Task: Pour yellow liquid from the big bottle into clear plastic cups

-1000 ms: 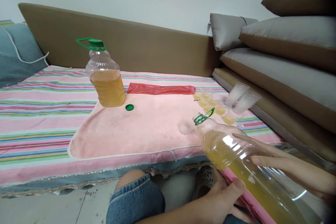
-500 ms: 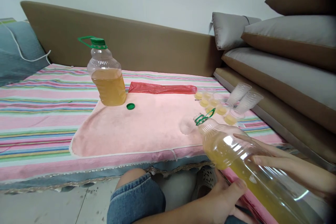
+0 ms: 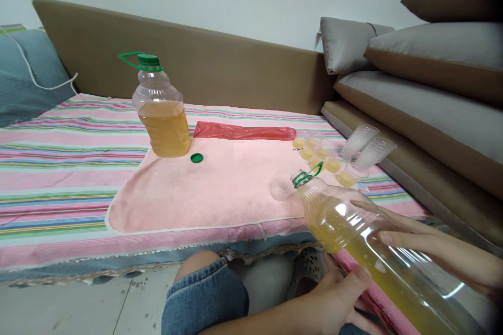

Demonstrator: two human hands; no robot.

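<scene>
One bottle was held tilted by bed, mouth near cup: lower side gripped by left hand, upper steadied by right hand's spread fingers. Slow tilting, mouth aligned with cup, was judged best.

Left of our grip, we have open room over the pink mat as far as the green cap. A clear cup stands nearer; ahead, filled cups and leaning cup stacks block us.
</scene>
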